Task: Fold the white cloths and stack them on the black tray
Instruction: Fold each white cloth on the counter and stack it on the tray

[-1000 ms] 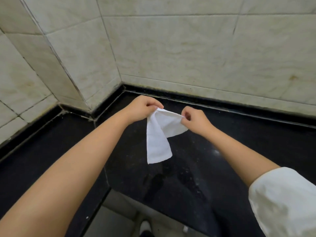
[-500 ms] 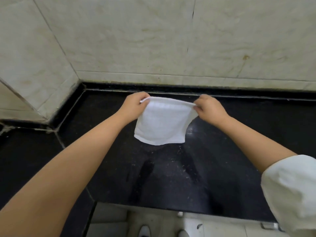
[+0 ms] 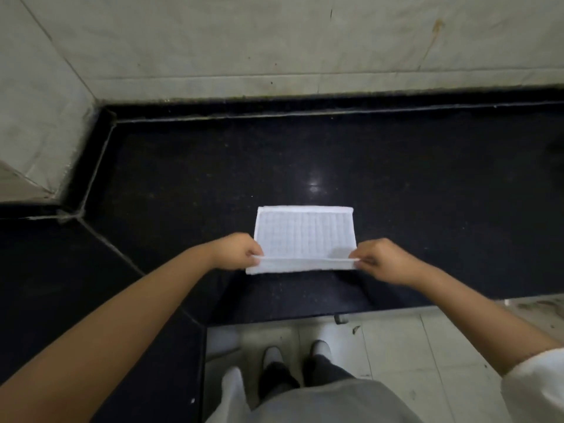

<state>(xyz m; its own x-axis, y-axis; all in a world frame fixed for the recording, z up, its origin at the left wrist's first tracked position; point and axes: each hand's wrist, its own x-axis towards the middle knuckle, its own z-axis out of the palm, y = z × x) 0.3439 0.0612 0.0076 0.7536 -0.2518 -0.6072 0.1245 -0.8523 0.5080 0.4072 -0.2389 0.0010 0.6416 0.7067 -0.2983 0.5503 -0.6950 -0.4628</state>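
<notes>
A white cloth [image 3: 305, 233] with a fine grid weave lies spread on the black stone counter [image 3: 213, 178], its far edge flat. My left hand [image 3: 238, 251] pinches the cloth's near left corner and my right hand [image 3: 378, 259] pinches the near right corner. Between them the near edge is lifted and turned over into a narrow fold. No black tray is in view.
A tiled wall [image 3: 274, 41] rises behind the counter and angles in at the left corner. The counter's front edge [image 3: 335, 312] runs just below the cloth, with pale floor tiles and my shoes [image 3: 296, 355] beneath it.
The cloth hung in the air between both hands before; now it lies laid out flat on the counter with its near edge held up. The view has tilted downward.
</notes>
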